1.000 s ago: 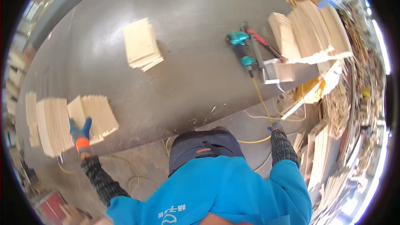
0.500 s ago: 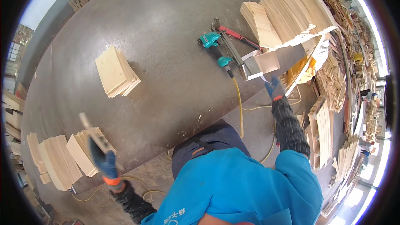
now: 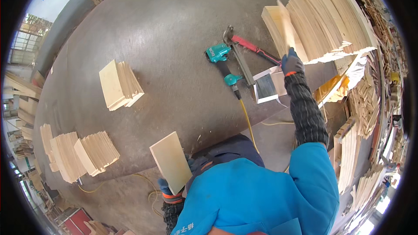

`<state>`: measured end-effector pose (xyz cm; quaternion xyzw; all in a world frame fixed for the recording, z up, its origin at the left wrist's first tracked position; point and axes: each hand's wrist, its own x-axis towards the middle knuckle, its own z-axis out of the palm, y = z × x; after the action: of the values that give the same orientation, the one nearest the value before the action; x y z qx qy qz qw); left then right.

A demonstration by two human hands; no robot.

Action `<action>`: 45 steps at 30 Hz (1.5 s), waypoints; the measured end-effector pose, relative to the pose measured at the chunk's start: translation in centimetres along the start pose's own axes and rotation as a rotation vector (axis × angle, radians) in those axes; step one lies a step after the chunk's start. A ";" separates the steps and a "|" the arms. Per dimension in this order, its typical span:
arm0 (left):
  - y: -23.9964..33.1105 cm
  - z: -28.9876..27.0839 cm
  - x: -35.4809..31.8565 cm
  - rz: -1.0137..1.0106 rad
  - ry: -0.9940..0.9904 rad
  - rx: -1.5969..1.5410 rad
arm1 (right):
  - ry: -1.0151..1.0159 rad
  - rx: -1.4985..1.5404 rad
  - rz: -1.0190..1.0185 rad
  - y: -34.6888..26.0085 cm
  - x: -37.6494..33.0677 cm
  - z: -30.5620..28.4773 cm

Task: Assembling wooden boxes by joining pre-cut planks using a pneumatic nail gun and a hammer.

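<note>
Board (image 3: 171, 162) ×1 per hand (image 3: 167, 191), 2 total.

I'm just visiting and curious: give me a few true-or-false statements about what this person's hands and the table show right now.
1. The left hand holds a flat wooden board. True.
2. The right hand rests on the teal nail gun. False: it reaches to the leaning row of boards; the gun lies untouched on the table.
3. Both hands are bare. False: both wear gloves.
4. A yellow hose runs from the nail gun. True.
</note>
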<state>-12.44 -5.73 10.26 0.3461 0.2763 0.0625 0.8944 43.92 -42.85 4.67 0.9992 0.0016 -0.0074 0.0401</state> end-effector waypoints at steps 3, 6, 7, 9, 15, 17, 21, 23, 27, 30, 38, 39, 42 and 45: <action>-0.2 2.3 1.7 -0.031 -0.215 -0.133 | 0.023 0.802 0.113 4.0 -1.5 -3.4; 0.4 4.6 3.4 -0.009 -0.329 -0.210 | -0.272 2.166 0.235 4.5 -6.2 -5.7; 0.7 5.2 3.7 0.031 -0.323 -0.281 | -0.246 2.195 0.226 3.8 -7.8 -6.4; 1.2 5.8 4.1 0.018 -0.360 -0.326 | -0.435 2.358 0.110 1.7 -11.0 -7.5; 4.0 3.2 4.4 -0.175 -0.191 -0.408 | -0.702 2.278 -0.016 -8.7 -18.7 -11.2; 4.7 1.2 4.4 -0.110 -0.041 -0.093 | -0.874 2.065 -0.141 -12.1 -21.0 -12.6; 5.2 -4.2 6.0 0.279 0.149 0.088 | -0.997 1.918 -0.278 -19.2 -24.4 -14.7; 4.9 -7.4 8.0 0.307 0.266 0.381 | -1.002 1.896 -0.303 -22.4 -25.8 -15.3; 2.8 -12.0 11.8 0.339 0.350 0.396 | -1.148 1.804 -0.357 -28.4 -27.4 -14.7; 1.4 -13.3 14.0 0.340 0.388 0.325 | -1.199 1.768 -0.361 -31.7 -28.8 -13.5; 1.1 -15.2 15.1 0.249 0.196 0.115 | -1.184 1.780 -0.350 -34.3 -30.1 -13.4; 1.5 -15.2 14.7 0.158 0.183 -0.015 | -1.164 1.819 -0.362 -33.9 -30.0 -13.8; 2.8 -14.8 12.4 0.232 -0.051 -0.284 | -1.112 1.848 -0.431 -32.8 -29.5 -15.0; 5.5 -13.6 11.3 0.572 -0.673 -0.471 | -1.057 1.949 -0.471 -31.8 -29.1 -16.0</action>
<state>-9.82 9.80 0.53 0.1978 -0.1554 0.2509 0.9348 14.94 -9.89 18.54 0.4512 0.1659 -0.4339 -0.7620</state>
